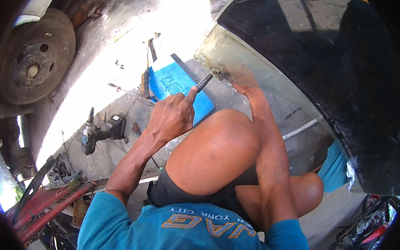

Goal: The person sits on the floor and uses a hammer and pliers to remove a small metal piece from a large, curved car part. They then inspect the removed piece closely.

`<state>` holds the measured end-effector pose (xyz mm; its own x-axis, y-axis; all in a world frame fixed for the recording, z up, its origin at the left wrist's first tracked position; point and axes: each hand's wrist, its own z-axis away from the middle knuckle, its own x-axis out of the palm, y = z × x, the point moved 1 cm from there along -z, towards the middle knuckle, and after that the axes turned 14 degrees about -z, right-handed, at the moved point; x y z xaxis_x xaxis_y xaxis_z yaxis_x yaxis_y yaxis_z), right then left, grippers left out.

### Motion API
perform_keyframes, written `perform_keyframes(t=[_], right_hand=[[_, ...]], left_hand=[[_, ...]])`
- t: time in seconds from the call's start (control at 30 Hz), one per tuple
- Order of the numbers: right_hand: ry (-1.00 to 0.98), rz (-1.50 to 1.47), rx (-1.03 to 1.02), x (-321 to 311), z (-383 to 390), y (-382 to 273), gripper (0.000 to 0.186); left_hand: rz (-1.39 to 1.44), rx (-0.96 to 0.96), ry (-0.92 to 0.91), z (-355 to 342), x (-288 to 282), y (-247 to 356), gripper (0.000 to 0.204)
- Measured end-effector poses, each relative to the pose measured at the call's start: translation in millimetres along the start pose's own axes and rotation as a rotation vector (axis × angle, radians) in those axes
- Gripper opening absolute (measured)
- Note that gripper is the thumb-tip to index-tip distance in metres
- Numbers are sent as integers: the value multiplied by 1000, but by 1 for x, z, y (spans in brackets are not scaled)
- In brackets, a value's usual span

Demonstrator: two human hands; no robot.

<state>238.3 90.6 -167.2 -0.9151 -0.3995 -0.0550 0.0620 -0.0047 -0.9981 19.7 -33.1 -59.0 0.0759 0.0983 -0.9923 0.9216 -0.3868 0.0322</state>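
My left hand [173, 112] grips a dark cylindrical tool [204, 81], pointed at a small metal fitting [215, 72] on the bottom edge of a large glass panel [299, 44]. My right hand [240, 84] reaches under that edge beside the fitting, partly behind the clear glass, fingers hard to make out. A blue flat case [201, 108] lies on the concrete below my hands, with a screwdriver [125, 90] and other hand tools to its left. A cordless drill [95, 131] lies farther left, near my forearm.
A steel wheel [40, 55] stands at upper left. Red metal bars [51, 207] and cables [64, 174] are at lower left. My bent knee [214, 148] is between my arms. A pale rod [299, 129] lies under the panel. Dark jumbled parts [362, 228] are at lower right.
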Motion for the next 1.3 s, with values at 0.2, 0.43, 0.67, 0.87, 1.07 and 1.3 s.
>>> perform_keyframes(t=[0.2, 0.43, 0.67, 0.87, 1.07, 1.3], right_hand=[[16, 128, -39, -1, -1, 9, 20], [12, -152, -163, -2, -5, 37, 26], [3, -9, -117, 0, -5, 34, 23], [3, -130, -136, 0, -5, 33, 21], [-24, 11, -92, -1, -3, 21, 20], [-28, -41, -101, 1, -4, 27, 22]], left_hand=[[-59, 101, 22, -7, 13, 9, 61], [-98, 105, -16, -11, 10, 11, 60], [-152, 133, -47, -12, 3, 13, 52], [-162, 136, -66, -16, -2, 16, 54], [-263, 168, -121, -16, -4, 15, 58], [-396, 237, -155, -24, -18, 19, 56]])
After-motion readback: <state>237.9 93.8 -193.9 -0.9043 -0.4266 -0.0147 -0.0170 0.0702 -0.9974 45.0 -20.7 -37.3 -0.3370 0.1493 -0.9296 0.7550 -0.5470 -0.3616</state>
